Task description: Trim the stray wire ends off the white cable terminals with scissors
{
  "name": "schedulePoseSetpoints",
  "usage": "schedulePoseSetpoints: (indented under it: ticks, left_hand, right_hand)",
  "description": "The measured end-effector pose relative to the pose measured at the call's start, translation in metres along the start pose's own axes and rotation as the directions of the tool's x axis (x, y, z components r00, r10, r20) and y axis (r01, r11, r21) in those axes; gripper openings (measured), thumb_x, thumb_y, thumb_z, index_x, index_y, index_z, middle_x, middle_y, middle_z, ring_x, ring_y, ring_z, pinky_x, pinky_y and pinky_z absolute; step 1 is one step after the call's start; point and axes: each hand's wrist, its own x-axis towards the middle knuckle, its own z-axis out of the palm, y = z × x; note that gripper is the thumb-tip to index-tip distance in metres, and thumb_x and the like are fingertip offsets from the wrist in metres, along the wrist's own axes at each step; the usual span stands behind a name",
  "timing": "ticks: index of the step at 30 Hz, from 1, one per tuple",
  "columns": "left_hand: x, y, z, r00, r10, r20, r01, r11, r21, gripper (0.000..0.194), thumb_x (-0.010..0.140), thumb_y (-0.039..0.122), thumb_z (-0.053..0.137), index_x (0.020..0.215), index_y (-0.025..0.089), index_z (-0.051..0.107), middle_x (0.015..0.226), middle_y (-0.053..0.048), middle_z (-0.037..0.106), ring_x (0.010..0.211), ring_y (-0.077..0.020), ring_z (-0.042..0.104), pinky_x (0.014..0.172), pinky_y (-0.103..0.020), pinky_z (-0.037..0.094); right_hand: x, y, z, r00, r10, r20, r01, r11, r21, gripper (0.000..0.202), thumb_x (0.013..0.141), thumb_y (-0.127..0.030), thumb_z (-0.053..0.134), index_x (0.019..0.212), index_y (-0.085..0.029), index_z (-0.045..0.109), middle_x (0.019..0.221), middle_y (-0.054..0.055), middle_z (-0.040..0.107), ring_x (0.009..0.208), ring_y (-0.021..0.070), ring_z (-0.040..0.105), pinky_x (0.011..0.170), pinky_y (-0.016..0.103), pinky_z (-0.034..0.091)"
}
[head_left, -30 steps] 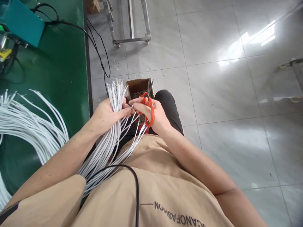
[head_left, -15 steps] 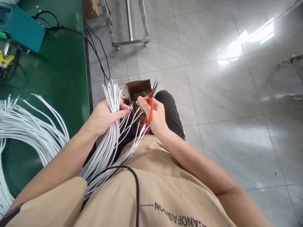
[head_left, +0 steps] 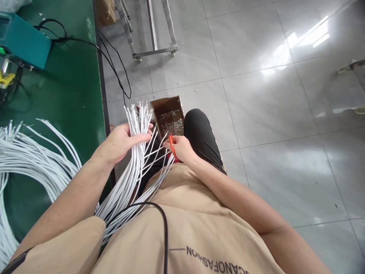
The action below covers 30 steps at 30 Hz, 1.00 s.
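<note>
Just left of the cardboard box (head_left: pixel 166 103), my left hand (head_left: pixel 117 142) curls around a bundle of white cables (head_left: pixel 137 154), thumb laid across; at the box's near end, my right hand (head_left: pixel 183 147), mostly closed, grips red-handled scissors (head_left: pixel 171 144).

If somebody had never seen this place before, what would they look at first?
Probably the big bundle of white wires fanning up through the left hand, in the middle of the picture. Next, the bright red handle in the right hand, with an open brown box of tiny bits just beyond it. The blue-green machine on the green table, top left, also stands out.
</note>
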Motion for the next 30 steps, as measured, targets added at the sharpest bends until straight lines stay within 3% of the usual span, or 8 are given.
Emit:
schedulePoseSetpoints:
  ticks: [2, 4, 6, 8, 13, 17, 25, 30]
  left_hand:
    - [-0.002, 0.001, 0.003, 1.0, -0.003, -0.013, 0.002, 0.999, -0.047, 0.034, 0.063, 0.023, 0.079, 0.095, 0.012, 0.07, 0.085, -0.005, 0.072, 0.08, -0.0176, 0.066, 0.087, -0.036, 0.049]
    - [-0.004, 0.001, 0.005, 1.0, 0.003, -0.029, -0.005, 0.998, -0.067, 0.033, 0.062, 0.024, 0.08, 0.09, 0.011, 0.07, 0.084, -0.005, 0.073, 0.079, -0.0185, 0.067, 0.085, -0.036, 0.051]
    - [-0.005, 0.002, 0.008, 0.999, 0.015, -0.033, -0.017, 0.997, -0.072, 0.031, 0.062, 0.025, 0.08, 0.088, 0.011, 0.07, 0.083, -0.005, 0.073, 0.077, -0.0182, 0.068, 0.083, -0.035, 0.053]
    - [-0.006, 0.002, 0.01, 0.999, 0.024, -0.026, -0.026, 0.997, -0.078, 0.03, 0.062, 0.024, 0.08, 0.087, 0.01, 0.07, 0.082, -0.005, 0.073, 0.076, -0.0174, 0.067, 0.08, -0.033, 0.053]
    - [-0.005, 0.001, 0.013, 0.998, 0.038, -0.047, -0.044, 0.991, -0.13, 0.027, 0.064, 0.023, 0.079, 0.087, 0.012, 0.07, 0.079, -0.003, 0.072, 0.073, -0.0156, 0.065, 0.075, -0.029, 0.051]
    - [-0.004, -0.001, 0.015, 0.992, 0.077, -0.101, -0.09, 0.988, -0.122, 0.025, 0.063, 0.023, 0.079, 0.083, 0.013, 0.069, 0.078, -0.002, 0.071, 0.074, -0.0141, 0.063, 0.077, -0.028, 0.049]
    - [-0.004, 0.0, 0.015, 0.984, 0.178, -0.002, -0.177, 0.978, -0.112, 0.021, 0.065, 0.021, 0.075, 0.074, 0.016, 0.057, 0.064, 0.004, 0.06, 0.062, -0.0115, 0.059, 0.06, -0.023, 0.044]
    - [-0.006, 0.002, 0.019, 0.981, 0.182, -0.06, -0.187, 0.978, -0.094, 0.024, 0.062, 0.022, 0.078, 0.077, 0.016, 0.06, 0.071, 0.003, 0.061, 0.062, -0.0097, 0.057, 0.059, -0.022, 0.045]
  right_hand:
    - [-0.001, -0.007, -0.005, 0.978, -0.152, -0.143, 0.155, 0.988, 0.012, 0.015, 0.075, -0.03, 0.059, 0.08, -0.017, 0.066, 0.073, 0.0, 0.06, 0.068, 0.012, 0.053, 0.066, 0.025, 0.043]
    - [-0.003, -0.023, -0.013, 0.886, -0.357, -0.297, 0.383, 0.923, 0.034, 0.017, 0.082, -0.031, 0.055, 0.085, -0.018, 0.065, 0.083, 0.001, 0.061, 0.074, 0.0115, 0.054, 0.073, 0.024, 0.044]
    - [-0.004, -0.042, -0.02, 0.831, -0.447, -0.33, 0.491, 0.869, 0.059, 0.021, 0.084, -0.036, 0.054, 0.079, -0.018, 0.063, 0.08, 0.001, 0.06, 0.073, 0.0109, 0.054, 0.073, 0.024, 0.044]
    - [-0.004, -0.057, -0.024, 0.828, -0.465, -0.312, 0.519, 0.847, 0.117, 0.023, 0.085, -0.039, 0.053, 0.082, -0.018, 0.063, 0.082, 0.002, 0.061, 0.075, 0.011, 0.055, 0.074, 0.024, 0.045]
    - [0.0, -0.064, -0.021, 0.897, -0.396, -0.195, 0.438, 0.856, 0.275, 0.025, 0.08, -0.04, 0.06, 0.092, -0.018, 0.066, 0.081, 0.001, 0.062, 0.073, 0.0114, 0.054, 0.071, 0.025, 0.045]
    - [0.001, -0.059, -0.019, 0.951, -0.311, -0.005, 0.28, 0.848, 0.45, 0.018, 0.078, -0.033, 0.061, 0.076, -0.016, 0.065, 0.067, -0.001, 0.056, 0.063, 0.0092, 0.049, 0.066, 0.024, 0.042]
    - [0.01, -0.053, -0.023, 0.928, -0.297, 0.227, 0.096, 0.777, 0.622, 0.021, 0.069, -0.034, 0.072, 0.073, -0.014, 0.064, 0.06, -0.004, 0.054, 0.061, 0.009, 0.049, 0.064, 0.024, 0.042]
    - [0.003, -0.054, -0.02, 0.89, -0.38, 0.251, 0.157, 0.774, 0.613, 0.022, 0.071, -0.034, 0.07, 0.072, -0.014, 0.064, 0.066, -0.002, 0.06, 0.065, 0.0087, 0.053, 0.068, 0.023, 0.042]
